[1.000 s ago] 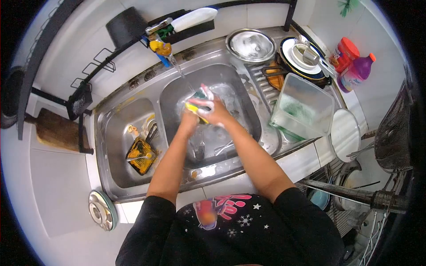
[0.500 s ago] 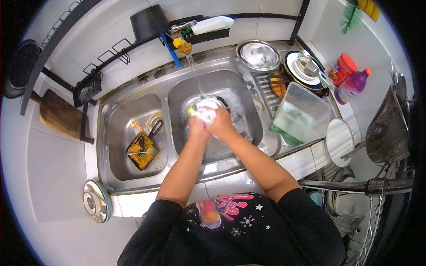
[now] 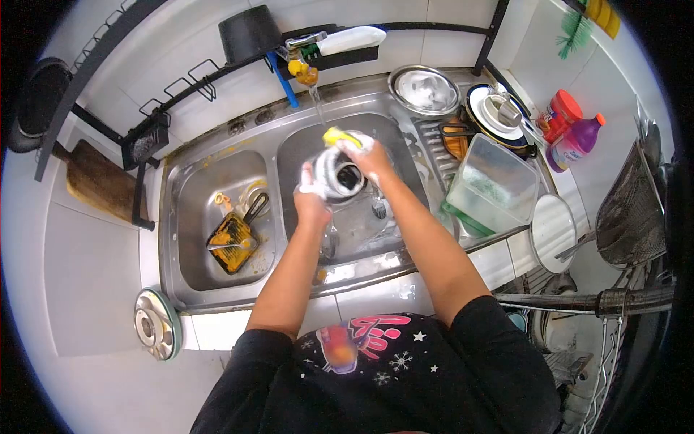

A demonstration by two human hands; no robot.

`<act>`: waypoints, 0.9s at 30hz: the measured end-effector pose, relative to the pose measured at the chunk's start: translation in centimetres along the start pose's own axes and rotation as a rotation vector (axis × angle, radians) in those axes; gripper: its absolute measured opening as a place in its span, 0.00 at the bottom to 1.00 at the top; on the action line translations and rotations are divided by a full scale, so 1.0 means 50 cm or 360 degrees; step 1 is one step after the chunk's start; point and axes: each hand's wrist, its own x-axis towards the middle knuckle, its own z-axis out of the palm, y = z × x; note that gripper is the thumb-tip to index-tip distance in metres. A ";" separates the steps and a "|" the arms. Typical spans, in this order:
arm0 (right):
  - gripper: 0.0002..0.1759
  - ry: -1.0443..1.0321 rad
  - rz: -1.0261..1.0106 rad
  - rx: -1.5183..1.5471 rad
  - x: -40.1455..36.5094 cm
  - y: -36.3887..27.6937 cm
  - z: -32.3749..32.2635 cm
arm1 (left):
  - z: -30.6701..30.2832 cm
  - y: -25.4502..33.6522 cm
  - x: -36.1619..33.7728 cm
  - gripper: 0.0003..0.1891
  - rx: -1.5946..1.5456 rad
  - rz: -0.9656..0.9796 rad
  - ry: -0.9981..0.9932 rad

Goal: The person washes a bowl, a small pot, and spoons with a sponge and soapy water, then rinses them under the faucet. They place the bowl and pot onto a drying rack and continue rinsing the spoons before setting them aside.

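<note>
Over the right basin [image 3: 394, 242], my left hand [image 3: 312, 202] grips the side of a round, foam-covered vessel [image 3: 334, 176]. Its dark opening faces right and toward me; suds and blur hide its exact kind. My right hand [image 3: 370, 158], also soapy, is closed on a yellow sponge [image 3: 340, 137] at the vessel's upper rim. Water runs from the faucet [image 3: 303, 72] just behind the sponge. Beneath my hands, a spoon [image 3: 329, 242] and what looks like a fork [image 3: 378, 208] lie in the basin.
In the left basin is a stained square pan [image 3: 233, 239] with a spoon across it. Stacked plates [image 3: 499, 116], a metal bowl [image 3: 424, 90] and a clear plastic container [image 3: 491, 181] stand right. A purple bottle [image 3: 576, 141] is beside a red-lidded tub [image 3: 559, 114].
My hands, close together before, have moved apart. My right hand and the sponge have risen slightly to the right; my left has shifted left. The vessel's dark opening now shows.
</note>
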 end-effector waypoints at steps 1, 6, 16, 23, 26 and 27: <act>0.18 -0.0176 0.0007 -0.0326 -0.003 -0.040 -0.006 | -0.003 -0.015 -0.002 0.17 0.0152 0.0082 -0.0015; 0.17 0.0095 -0.1000 -0.1144 -0.095 -0.085 0.038 | -0.013 -0.063 0.007 0.15 -0.0150 -0.0002 0.0089; 0.20 -0.0031 -0.0519 -0.0652 -0.099 -0.039 0.048 | -0.039 -0.080 0.055 0.22 -0.0445 -0.0234 -0.0152; 0.19 0.0514 -0.0286 -0.0265 -0.099 -0.004 0.039 | -0.027 -0.053 0.045 0.26 -0.0743 -0.0408 -0.0177; 0.16 0.0523 0.0697 0.0605 -0.060 0.011 0.031 | -0.018 -0.036 0.028 0.27 -0.0654 -0.0511 -0.0317; 0.17 0.0465 0.1021 0.0902 -0.056 0.012 0.030 | -0.010 -0.024 0.022 0.27 -0.0577 -0.0396 -0.0234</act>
